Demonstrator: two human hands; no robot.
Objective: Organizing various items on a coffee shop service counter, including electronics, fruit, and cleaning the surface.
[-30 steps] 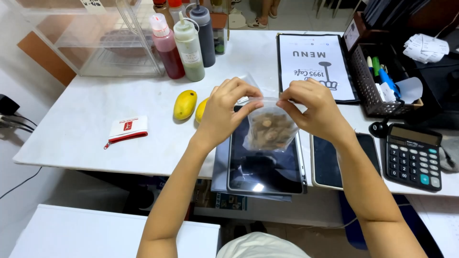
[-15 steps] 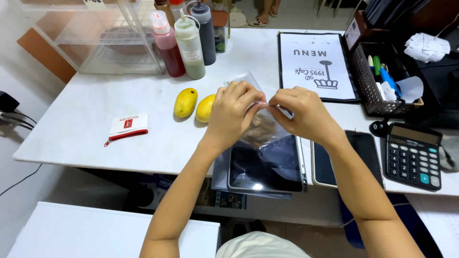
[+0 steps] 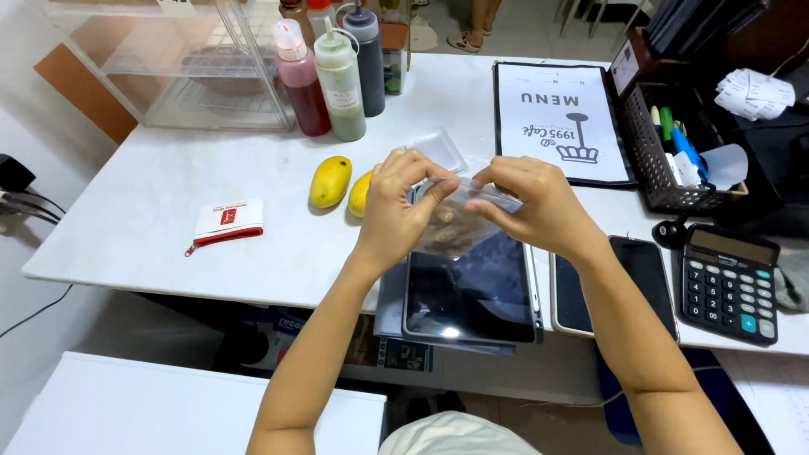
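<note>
Left hand (image 3: pixel 396 206) and right hand (image 3: pixel 531 206) both pinch the top edge of a small clear plastic bag (image 3: pixel 451 226), fingers closed on it from either side. Bag hangs mid-frame, just above a dark tablet (image 3: pixel 472 291). Contents brown and lumpy; probably nuts or similar, view too blurred to confirm. Right of the tablet: a phone (image 3: pixel 628 282), then a black calculator (image 3: pixel 729 282) at the right edge. Left of the hands: two yellow mangoes (image 3: pixel 330 181) on the white table (image 3: pixel 152 211); a small red-and-white pouch (image 3: pixel 226 222) further left. Upper centre: three squeeze bottles (image 3: pixel 340 80). Upper right: a menu sheet (image 3: pixel 560 118) beside a black mesh basket (image 3: pixel 653 156).
</note>
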